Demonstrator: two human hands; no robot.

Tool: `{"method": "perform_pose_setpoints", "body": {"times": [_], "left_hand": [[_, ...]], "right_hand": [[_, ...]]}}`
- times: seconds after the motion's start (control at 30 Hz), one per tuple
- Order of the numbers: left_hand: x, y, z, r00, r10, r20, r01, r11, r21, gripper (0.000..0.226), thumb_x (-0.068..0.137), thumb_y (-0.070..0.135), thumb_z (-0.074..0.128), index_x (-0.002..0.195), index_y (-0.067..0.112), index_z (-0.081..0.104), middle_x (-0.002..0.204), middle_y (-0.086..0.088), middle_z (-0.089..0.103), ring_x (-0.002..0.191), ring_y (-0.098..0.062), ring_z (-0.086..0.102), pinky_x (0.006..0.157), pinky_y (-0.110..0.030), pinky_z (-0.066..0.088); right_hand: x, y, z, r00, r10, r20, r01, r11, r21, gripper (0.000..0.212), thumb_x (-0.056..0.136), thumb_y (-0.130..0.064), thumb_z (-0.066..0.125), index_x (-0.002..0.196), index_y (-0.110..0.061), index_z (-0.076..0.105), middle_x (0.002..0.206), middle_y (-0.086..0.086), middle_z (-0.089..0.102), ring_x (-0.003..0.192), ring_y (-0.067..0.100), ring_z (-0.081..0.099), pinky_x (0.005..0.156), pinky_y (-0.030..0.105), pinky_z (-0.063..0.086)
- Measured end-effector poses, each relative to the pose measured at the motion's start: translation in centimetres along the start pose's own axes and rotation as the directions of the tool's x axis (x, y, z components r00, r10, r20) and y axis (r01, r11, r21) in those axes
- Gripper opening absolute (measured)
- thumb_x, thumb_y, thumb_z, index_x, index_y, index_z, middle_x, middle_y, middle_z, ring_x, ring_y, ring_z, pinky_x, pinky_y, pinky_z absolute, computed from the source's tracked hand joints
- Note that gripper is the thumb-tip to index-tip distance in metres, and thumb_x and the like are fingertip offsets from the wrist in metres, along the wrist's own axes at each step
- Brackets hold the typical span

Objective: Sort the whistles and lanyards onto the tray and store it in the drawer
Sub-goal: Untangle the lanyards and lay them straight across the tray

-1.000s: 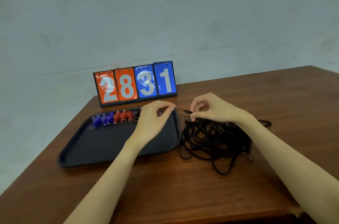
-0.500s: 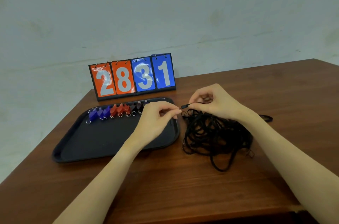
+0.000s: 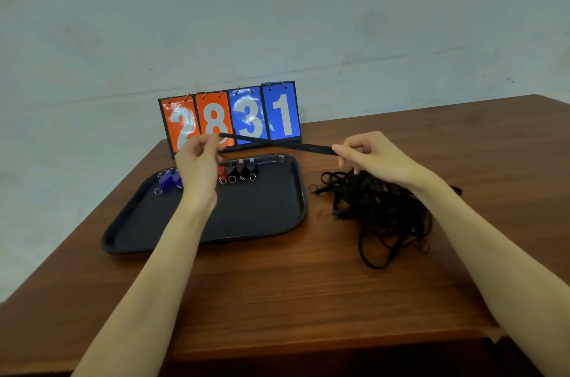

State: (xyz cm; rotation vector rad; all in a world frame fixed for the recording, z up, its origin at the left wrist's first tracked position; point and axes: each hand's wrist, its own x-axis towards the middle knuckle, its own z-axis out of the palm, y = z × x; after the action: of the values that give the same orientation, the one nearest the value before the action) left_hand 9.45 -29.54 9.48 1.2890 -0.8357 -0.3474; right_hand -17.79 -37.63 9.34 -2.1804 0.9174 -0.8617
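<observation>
A dark tray [image 3: 262, 222] lies on the wooden table, with a row of blue, red and black whistles [image 3: 237, 171] along its far edge. Part of that row is hidden behind my left hand [image 3: 197, 160]. To the right of the tray sits a tangled heap of black lanyards [image 3: 376, 207]. One black lanyard [image 3: 277, 143] is stretched taut in the air above the tray's far edge. My left hand pinches its left end, and my right hand [image 3: 373, 157] pinches it above the heap.
A flip scoreboard [image 3: 229, 117] reading 2831 stands behind the tray against a pale wall. The table's left edge [image 3: 92, 210] runs close beside the tray, and its near edge [image 3: 308, 345] is at the bottom of the view.
Both hands were close together at the heap's top. They have risen and moved apart, the left one going left over the tray, drawing one lanyard out taut between them.
</observation>
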Motion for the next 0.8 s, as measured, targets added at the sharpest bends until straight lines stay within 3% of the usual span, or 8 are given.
{"method": "perform_pose_setpoints", "body": {"times": [0.1,0.23,0.37,0.53,0.67,0.73,0.8], "left_hand": [[1.2,-0.5,-1.2,0.988,-0.087,-0.131,0.079,0.995,-0.062,0.018,0.097,0.018,0.052,0.081,0.019,0.061,0.071,0.005,0.055,0.058,-0.004,0.048,0.057,-0.013,0.047],[2.3,-1.3,-1.9,0.956,-0.181,-0.231,0.154,0.980,-0.128,0.019,0.097,0.018,0.053,0.079,0.020,0.061,0.071,0.004,0.057,0.059,-0.006,0.050,0.065,-0.019,0.049],[3.3,-1.7,-3.0,0.912,-0.267,-0.312,0.174,0.939,-0.295,0.011,0.098,0.018,0.050,0.090,0.018,0.058,0.080,0.002,0.060,0.067,-0.007,0.056,0.067,-0.021,0.051],[3.7,-1.7,-4.8,0.904,-0.346,-0.253,0.191,0.853,-0.485,0.011,0.100,0.016,0.045,0.101,0.015,0.056,0.092,-0.003,0.066,0.067,-0.007,0.063,0.054,-0.017,0.048],[4.1,-1.1,-5.8,0.910,-0.388,-0.146,0.204,0.726,-0.657,0.013,0.101,0.013,0.042,0.092,0.012,0.052,0.104,-0.012,0.067,0.085,-0.016,0.069,0.077,-0.024,0.057],[5.0,-1.0,-6.6,0.894,-0.416,-0.165,0.217,0.726,-0.653,0.012,0.100,0.009,0.043,0.107,0.004,0.051,0.109,-0.016,0.063,0.086,-0.019,0.068,0.068,-0.024,0.057],[5.8,-1.2,-7.6,0.884,-0.428,-0.187,0.235,0.753,-0.615,0.028,0.099,0.006,0.045,0.126,-0.001,0.047,0.117,-0.020,0.059,0.091,-0.021,0.067,0.065,-0.025,0.057]], "right_hand": [[-0.2,0.2,-0.8,0.999,0.005,-0.038,-0.005,1.000,-0.004,0.039,0.095,-0.037,0.052,0.069,-0.011,0.064,0.049,-0.020,0.058,0.053,0.003,0.056,0.064,0.012,0.046],[-0.3,0.7,-1.4,0.995,0.058,-0.083,-0.056,0.998,0.024,0.042,0.094,-0.040,0.053,0.065,-0.011,0.059,0.042,-0.013,0.050,0.056,0.012,0.056,0.063,0.013,0.046],[-0.2,1.1,-1.3,0.994,0.078,-0.071,-0.077,0.997,0.009,0.043,0.095,-0.042,0.051,0.061,-0.015,0.053,0.042,-0.012,0.047,0.052,0.009,0.054,0.070,0.023,0.048],[-0.2,1.1,-0.8,0.997,0.066,-0.026,-0.066,0.997,0.029,0.038,0.098,-0.033,0.047,0.071,-0.010,0.060,0.045,-0.012,0.046,0.045,0.000,0.045,0.068,0.024,0.049],[0.2,0.2,0.8,0.998,0.018,-0.059,-0.016,0.999,0.035,0.039,0.099,-0.024,0.049,0.062,-0.018,0.062,0.049,-0.005,0.050,0.062,0.009,0.062,0.071,0.014,0.044],[1.1,-0.5,2.1,0.996,0.005,-0.090,-0.009,0.999,-0.045,0.041,0.099,-0.021,0.048,0.061,-0.013,0.061,0.055,0.000,0.058,0.065,0.008,0.064,0.072,0.017,0.041],[2.2,-1.4,3.5,0.998,0.008,-0.062,-0.017,0.988,-0.151,0.040,0.099,-0.020,0.046,0.063,-0.012,0.063,0.062,0.002,0.065,0.063,0.013,0.063,0.069,0.020,0.040]]}}
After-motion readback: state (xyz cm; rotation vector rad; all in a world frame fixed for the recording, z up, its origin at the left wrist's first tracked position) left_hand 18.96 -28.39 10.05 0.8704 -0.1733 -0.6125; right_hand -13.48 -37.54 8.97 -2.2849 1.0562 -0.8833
